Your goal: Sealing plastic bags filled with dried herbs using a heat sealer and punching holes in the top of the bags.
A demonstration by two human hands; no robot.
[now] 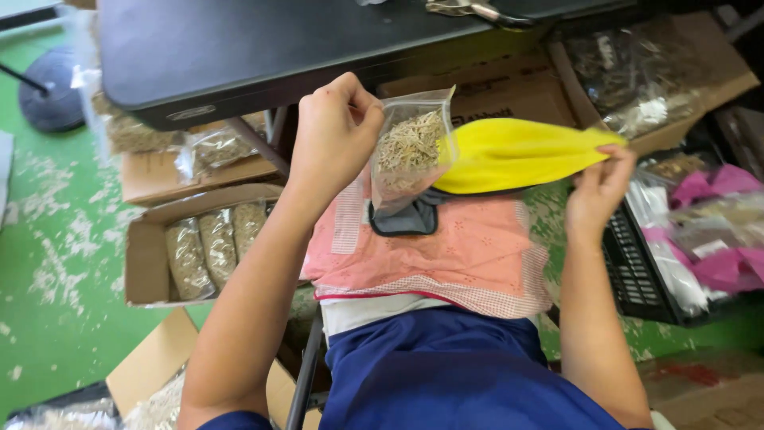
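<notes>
A seated person's lap is seen from above, with both bare hands raised over it. The left hand, at about 11 o'clock from the middle of the view, is closed in a pinch on the top edge of a small clear bag filled with pale dried plant matter; the bag hangs upright from the fingers. The right hand, at about 3 o'clock, is closed with its fingertips pinching the far end of a yellow cloth pouch, which is stretched sideways between the two hands and is touching the clear bag, the bag's lower right side being at the pouch's open left end. Whether the bag is already partly inside the pouch cannot be told. Beneath the hands a pink patterned cloth with a checked border is spread over the lap, a small dark grey piece lying on it just under the bag, and blue clothing is seen at 6 o'clock. A black counter is set across the top, from 10 to 1 o'clock. At 9 o'clock an open cardboard box holding more filled clear bags stands on the green floor, which is flecked with pale scraps. At 3 o'clock a black crate holding pink pouches and clear wrappers is seen, with another cardboard box of bags at 1 o'clock.
</notes>
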